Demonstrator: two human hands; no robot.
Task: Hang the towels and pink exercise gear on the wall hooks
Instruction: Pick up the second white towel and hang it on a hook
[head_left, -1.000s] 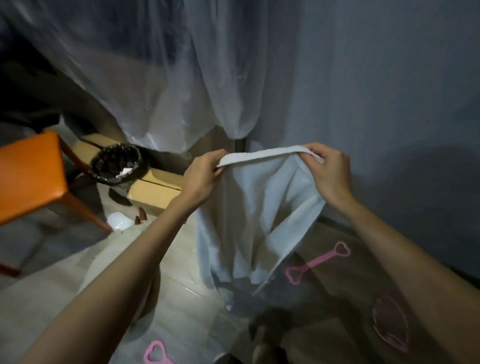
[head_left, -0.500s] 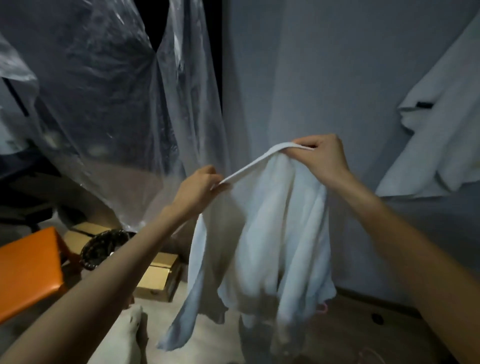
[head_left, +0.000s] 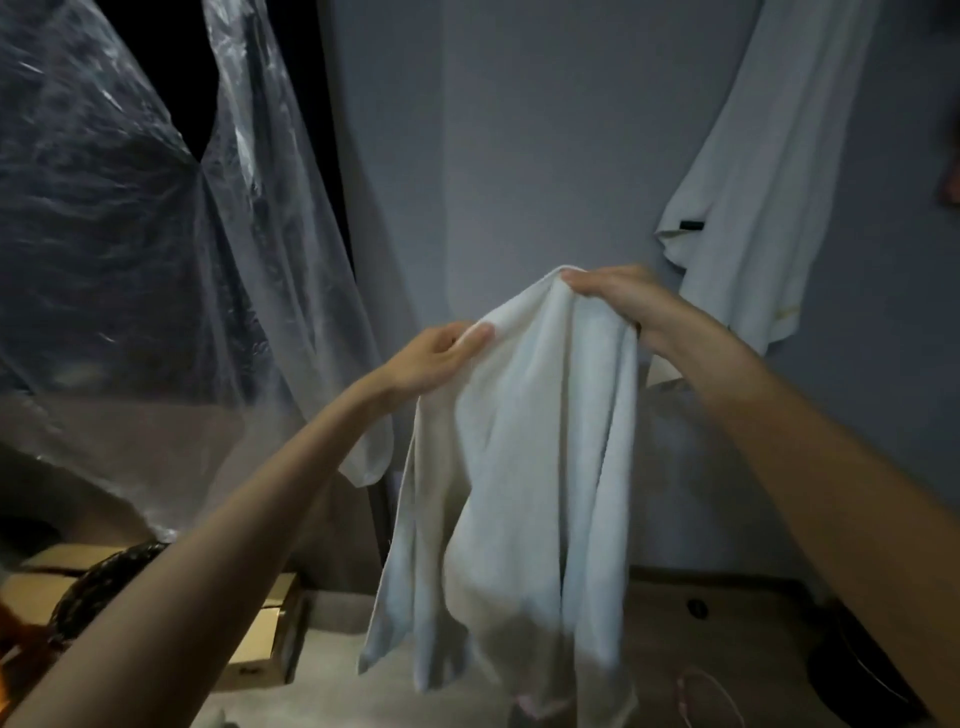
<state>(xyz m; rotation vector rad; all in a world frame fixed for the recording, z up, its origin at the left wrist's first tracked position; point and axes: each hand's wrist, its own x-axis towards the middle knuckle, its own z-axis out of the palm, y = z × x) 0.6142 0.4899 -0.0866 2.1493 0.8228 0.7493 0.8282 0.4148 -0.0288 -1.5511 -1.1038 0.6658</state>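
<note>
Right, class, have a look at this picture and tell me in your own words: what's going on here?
A person is holding a white towel up in front of a grey wall. The left hand and right hand each pinch its bunched top edge, and the rest hangs down loose. It is not yet hung, and no hook shows. Another white towel already hangs on the wall to the right. Clear plastic sheeting drapes on the left.

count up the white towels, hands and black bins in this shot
white towels: 2, the held towel and the hanging towel on the wall
hands: 2, the left hand and the right hand, both gripping the held towel
black bin: 1, partly hidden by the left arm
total: 5
</note>
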